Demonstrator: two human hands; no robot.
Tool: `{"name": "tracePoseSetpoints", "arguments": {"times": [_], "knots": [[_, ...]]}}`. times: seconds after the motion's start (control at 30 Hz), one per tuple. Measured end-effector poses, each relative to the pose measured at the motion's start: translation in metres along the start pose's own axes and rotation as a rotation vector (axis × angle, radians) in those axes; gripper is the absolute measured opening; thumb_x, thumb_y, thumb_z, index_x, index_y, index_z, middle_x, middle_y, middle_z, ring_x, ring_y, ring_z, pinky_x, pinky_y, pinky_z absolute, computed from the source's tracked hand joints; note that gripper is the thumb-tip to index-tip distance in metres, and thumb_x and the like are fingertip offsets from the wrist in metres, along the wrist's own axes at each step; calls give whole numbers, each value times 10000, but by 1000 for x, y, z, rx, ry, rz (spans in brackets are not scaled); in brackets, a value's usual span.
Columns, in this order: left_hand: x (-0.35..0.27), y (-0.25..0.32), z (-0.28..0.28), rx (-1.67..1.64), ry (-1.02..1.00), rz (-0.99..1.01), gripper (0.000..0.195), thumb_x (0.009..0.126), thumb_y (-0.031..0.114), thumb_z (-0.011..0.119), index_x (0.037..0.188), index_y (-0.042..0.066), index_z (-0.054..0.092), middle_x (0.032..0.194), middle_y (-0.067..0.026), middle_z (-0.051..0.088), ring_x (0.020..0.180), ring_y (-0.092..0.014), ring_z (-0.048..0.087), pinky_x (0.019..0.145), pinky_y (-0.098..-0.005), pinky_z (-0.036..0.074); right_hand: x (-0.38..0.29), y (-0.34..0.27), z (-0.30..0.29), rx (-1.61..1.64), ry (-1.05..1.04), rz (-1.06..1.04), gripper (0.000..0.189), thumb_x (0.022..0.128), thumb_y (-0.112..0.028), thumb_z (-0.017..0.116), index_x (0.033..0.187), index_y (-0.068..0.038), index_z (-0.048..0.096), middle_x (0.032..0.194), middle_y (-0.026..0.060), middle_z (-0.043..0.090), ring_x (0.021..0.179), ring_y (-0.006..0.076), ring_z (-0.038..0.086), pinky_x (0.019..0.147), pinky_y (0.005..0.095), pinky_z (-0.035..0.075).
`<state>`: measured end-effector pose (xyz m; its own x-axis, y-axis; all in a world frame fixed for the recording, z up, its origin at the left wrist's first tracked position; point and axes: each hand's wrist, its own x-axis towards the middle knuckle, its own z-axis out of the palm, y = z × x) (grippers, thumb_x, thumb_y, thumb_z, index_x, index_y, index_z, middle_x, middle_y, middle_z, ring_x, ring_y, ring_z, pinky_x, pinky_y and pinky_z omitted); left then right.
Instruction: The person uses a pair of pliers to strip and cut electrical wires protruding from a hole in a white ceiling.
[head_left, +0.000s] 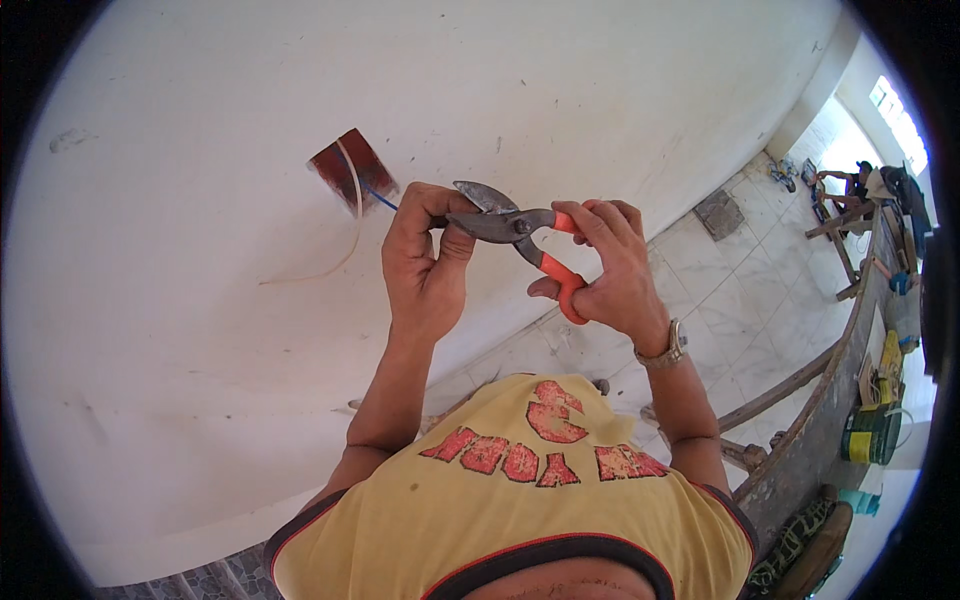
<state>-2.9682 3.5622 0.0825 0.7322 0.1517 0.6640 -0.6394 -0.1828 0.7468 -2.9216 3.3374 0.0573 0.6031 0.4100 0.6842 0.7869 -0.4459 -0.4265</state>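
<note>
In my right hand are the orange-covered handles of metal snips, spread apart. The blades are parted and point left, towards my left hand. Thumb and fingers of my left hand pinch together at the blade tips, on the end of a blue wire; the pinched part is mostly hidden by the fingers and blades. The blue wire comes out of a dark red recessed box in the white wall. A loose white wire hangs from the same box and curves down to the left.
A long wooden plank on timber supports runs along the right, bearing a dark green bucket. Pale floor tiles lie below, with a grey square slab near the wall. Another person is low down at the far right.
</note>
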Motion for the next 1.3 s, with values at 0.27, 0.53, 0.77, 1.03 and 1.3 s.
{"name": "tracePoseSetpoints", "arguments": {"times": [0.27,0.53,0.77,1.03,1.3], "knots": [[-4,5,-5,40,-9,-63,57,1025,82,685,1041,32,663,984,-5,604,891,-116,556,815,-274,442,4,2,-9,-31,-24,-39,954,555,-480,998,1357,-98,648,1103,87,638,1034,293,612,1060,481,395],[-1,15,-6,8,-7,-66,34,1013,49,682,1014,16,672,924,18,557,819,-93,489,739,-255,393,10,-1,-15,-37,-20,-71,946,550,-471,996,1351,-103,655,1096,86,640,1017,292,621,1046,488,403],[-1,17,-9,-15,-9,-115,40,988,-17,635,960,11,631,881,23,515,763,-87,432,691,-257,362,10,6,-13,-58,-3,-90,944,525,-454,1004,1344,-120,672,1087,74,640,1004,276,630,1048,497,406],[7,21,-12,89,-26,-211,109,1008,59,599,900,51,605,705,70,432,591,-38,348,538,-239,259,19,2,-16,-80,1,-132,999,487,-435,1014,1363,-109,664,1061,65,627,1065,276,595,1076,485,396],[12,21,-14,28,-89,-294,81,1018,-3,573,956,26,617,776,34,518,701,-61,412,636,-242,360,16,8,-13,-94,6,-116,932,558,-472,997,1352,-116,662,1086,60,651,1053,253,619,1052,493,402]]}}
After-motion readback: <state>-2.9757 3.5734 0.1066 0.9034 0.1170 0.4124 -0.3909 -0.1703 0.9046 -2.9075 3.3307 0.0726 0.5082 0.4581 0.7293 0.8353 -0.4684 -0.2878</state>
